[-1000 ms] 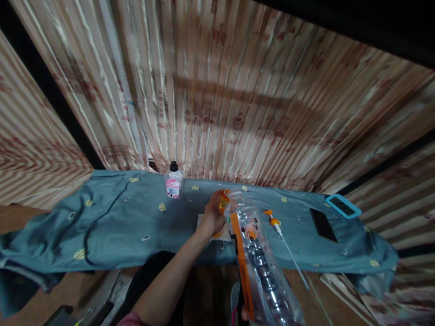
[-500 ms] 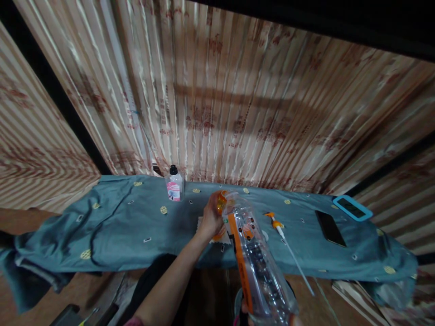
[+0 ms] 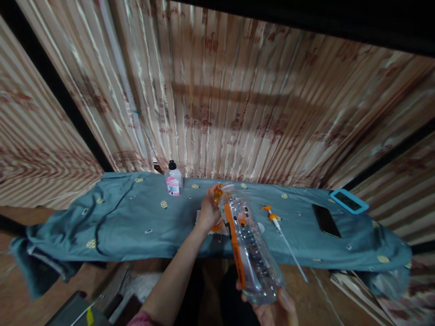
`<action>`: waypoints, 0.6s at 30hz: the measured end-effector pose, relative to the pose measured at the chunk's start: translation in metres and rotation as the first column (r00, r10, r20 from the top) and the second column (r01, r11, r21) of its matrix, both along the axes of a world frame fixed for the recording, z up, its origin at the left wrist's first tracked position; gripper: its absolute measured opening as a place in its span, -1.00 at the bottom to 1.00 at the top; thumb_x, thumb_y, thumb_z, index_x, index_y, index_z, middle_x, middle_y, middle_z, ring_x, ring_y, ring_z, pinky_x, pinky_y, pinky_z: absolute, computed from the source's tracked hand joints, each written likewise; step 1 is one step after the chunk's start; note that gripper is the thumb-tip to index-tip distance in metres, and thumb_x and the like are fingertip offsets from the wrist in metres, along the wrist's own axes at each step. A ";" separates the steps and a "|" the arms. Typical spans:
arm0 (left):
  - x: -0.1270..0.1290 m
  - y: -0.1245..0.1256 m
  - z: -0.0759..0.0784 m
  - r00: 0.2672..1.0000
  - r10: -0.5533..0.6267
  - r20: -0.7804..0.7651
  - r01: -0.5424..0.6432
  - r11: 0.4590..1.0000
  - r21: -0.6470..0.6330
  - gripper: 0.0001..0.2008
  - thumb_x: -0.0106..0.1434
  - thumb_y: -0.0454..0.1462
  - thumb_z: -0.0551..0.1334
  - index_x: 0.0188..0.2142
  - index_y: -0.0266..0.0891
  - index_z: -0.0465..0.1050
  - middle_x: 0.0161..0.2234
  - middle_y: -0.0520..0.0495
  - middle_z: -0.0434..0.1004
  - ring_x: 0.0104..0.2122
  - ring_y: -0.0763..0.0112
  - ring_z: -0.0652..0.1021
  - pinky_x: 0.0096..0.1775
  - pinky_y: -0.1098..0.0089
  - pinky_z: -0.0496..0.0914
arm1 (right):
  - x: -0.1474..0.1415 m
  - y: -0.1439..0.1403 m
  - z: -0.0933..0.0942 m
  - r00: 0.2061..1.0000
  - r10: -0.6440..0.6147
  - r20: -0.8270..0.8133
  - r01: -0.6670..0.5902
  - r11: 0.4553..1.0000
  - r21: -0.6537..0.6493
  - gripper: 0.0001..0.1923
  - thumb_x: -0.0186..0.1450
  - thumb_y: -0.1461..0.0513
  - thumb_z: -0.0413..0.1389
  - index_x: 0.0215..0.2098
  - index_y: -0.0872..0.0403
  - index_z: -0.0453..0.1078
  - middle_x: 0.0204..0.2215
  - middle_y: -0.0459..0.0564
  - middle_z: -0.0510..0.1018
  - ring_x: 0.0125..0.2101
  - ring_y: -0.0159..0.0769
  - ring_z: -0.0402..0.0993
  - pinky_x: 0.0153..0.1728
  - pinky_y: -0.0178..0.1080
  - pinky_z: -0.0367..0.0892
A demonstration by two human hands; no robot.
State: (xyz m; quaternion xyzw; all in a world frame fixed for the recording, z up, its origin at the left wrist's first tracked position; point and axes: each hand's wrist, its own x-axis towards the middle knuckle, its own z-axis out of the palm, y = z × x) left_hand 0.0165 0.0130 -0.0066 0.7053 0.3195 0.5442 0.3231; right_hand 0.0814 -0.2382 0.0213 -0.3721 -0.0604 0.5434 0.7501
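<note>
- Bottle (image 3: 249, 253): a clear plastic one with an orange label strip, held tilted in the air, its neck pointing away from the person over the worktop (image 3: 136, 226) and its base low, near the body.
- Right hand (image 3: 273, 310): its grip is closed under the bottle's base, fingers curled up round the bottom; part of the hand is cut off by the lower edge of the view.
- Left hand (image 3: 208, 213): its grip is closed round the orange cap (image 3: 217, 195) at the bottle's neck, fingers wrapped on the cap's near side.
- A white paper or cloth (image 3: 217, 230) lies on the worktop right under the left grip, half hidden by it.
- An orange-headed pump with a long white tube (image 3: 282, 235) lies just right of the bottle's neck.
- A small bottle with a black cap and pink label (image 3: 173, 179) stands beyond the left grip, to its left.
- A dark phone (image 3: 325, 220) and a blue-framed device (image 3: 349, 201) lie well to the right.
- A blue-grey patterned cloth covers the worktop; striped curtains (image 3: 238, 99) hang behind.
</note>
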 end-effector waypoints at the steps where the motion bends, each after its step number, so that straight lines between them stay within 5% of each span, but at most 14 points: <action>1: 0.000 0.000 0.000 1.000 0.002 0.000 -0.002 1.000 0.007 -0.51 0.11 -0.31 0.32 0.05 -0.21 0.34 -0.03 -0.18 0.51 -0.04 0.16 0.54 0.03 0.15 0.44 | 0.000 0.000 -0.001 1.000 -0.003 -0.009 0.003 1.000 0.005 -0.56 -0.07 -0.02 0.41 -0.27 0.01 0.63 -0.30 0.19 0.67 -0.38 0.04 0.63 -0.44 -0.18 0.53; 10: -0.003 -0.003 0.005 1.000 -0.011 -0.004 0.011 0.997 0.074 -0.57 0.13 -0.31 0.29 0.02 -0.19 0.37 -0.02 -0.16 0.51 -0.01 0.17 0.52 0.05 0.16 0.42 | -0.006 0.004 0.006 1.000 -0.031 0.006 0.031 0.999 -0.040 -0.55 -0.17 -0.04 0.45 -0.37 0.01 0.64 -0.38 0.10 0.68 -0.45 -0.03 0.63 -0.49 -0.24 0.53; 18: 0.001 0.000 -0.014 0.999 -0.026 0.033 0.026 0.999 -0.024 -0.44 0.11 -0.33 0.32 0.11 -0.20 0.26 0.01 -0.20 0.49 0.03 0.13 0.52 0.10 0.08 0.39 | 0.000 0.003 0.002 1.000 -0.004 -0.003 0.004 0.999 -0.032 -0.54 -0.14 -0.06 0.43 -0.32 -0.04 0.64 -0.33 0.12 0.68 -0.40 0.03 0.64 -0.46 -0.21 0.53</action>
